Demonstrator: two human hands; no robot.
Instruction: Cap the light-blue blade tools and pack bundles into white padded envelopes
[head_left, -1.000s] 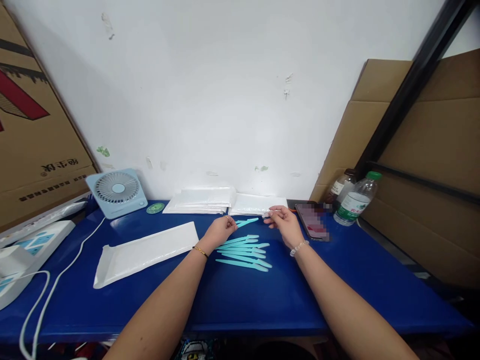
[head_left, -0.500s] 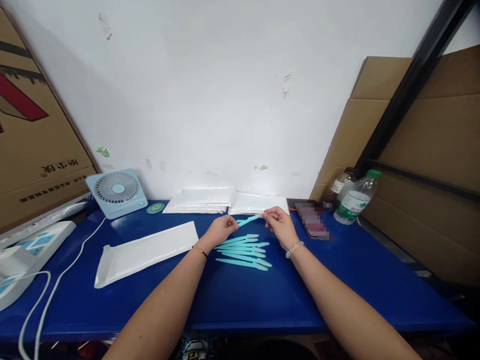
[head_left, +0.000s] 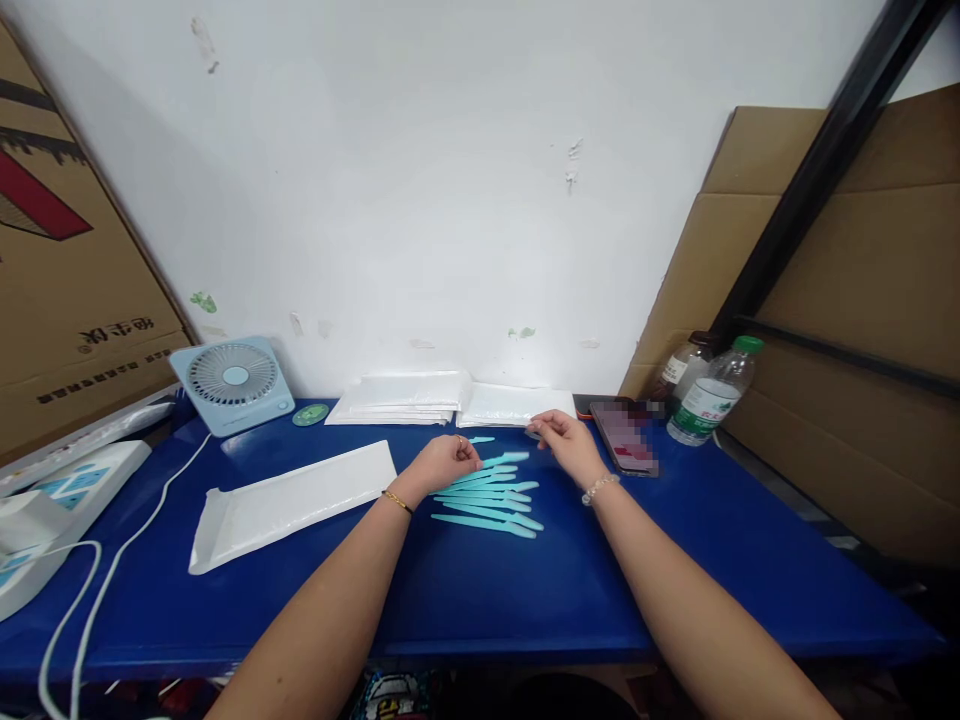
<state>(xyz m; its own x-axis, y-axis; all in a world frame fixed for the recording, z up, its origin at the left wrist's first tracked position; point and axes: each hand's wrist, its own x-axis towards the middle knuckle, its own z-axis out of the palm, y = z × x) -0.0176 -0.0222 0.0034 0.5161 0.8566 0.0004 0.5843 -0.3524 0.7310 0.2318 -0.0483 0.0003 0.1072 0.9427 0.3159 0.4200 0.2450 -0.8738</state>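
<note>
My left hand (head_left: 444, 464) pinches the handle of a turquoise eyebrow razor (head_left: 514, 457), its pale blade end pointing right. Beneath and nearer to me, several matching razors (head_left: 487, 495) lie fanned out on the blue table (head_left: 517, 600), blade ends to the right. Just beyond my left fingers the tip of another razor (head_left: 482, 440) shows. My right hand (head_left: 564, 446) is to the right, apart from the held razor, with thumb and fingertips pressed together. A small pale, translucent bit appears at those fingertips, too small to name.
A white padded mailer (head_left: 300, 505) lies at left, with stacked mailers (head_left: 405, 395) against the wall. A small fan (head_left: 236, 385), a power strip (head_left: 67, 500) and a white cable (head_left: 150, 520) are at far left. At right are a phone (head_left: 626, 437) and bottles (head_left: 705, 405).
My right hand has let go of the razor's blade end and drawn slightly right. My left hand has brought the razor lower, over the fanned ones.
</note>
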